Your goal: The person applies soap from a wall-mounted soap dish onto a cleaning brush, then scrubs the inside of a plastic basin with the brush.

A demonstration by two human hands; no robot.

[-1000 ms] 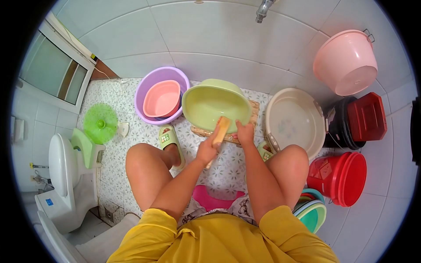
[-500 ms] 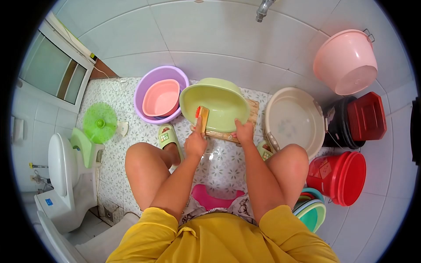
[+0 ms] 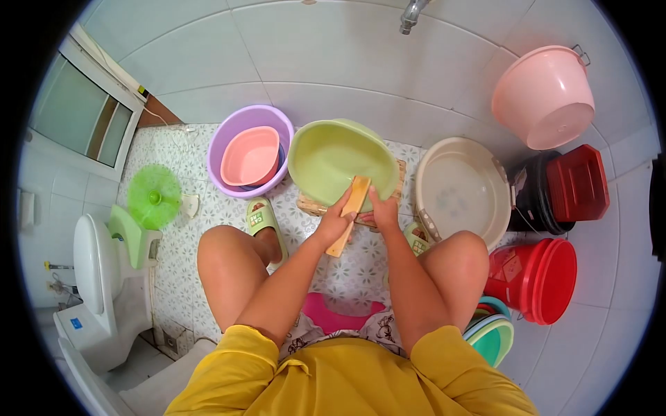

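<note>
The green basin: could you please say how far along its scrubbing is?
Done: the green basin sits tilted on the wooden board. In hand: the left hand holds the brush at its rim; the right hand grips it. Left: probably more scrubbing; its cleanness cannot be judged.

And the brush (image 3: 352, 213) swings right, from the basin's (image 3: 340, 156) left side to its near rim, the left hand (image 3: 336, 226) going with it, now close beside the right hand (image 3: 382, 210)! Red bristles gone from sight, wooden back showing; the basin has turned slightly.
</note>
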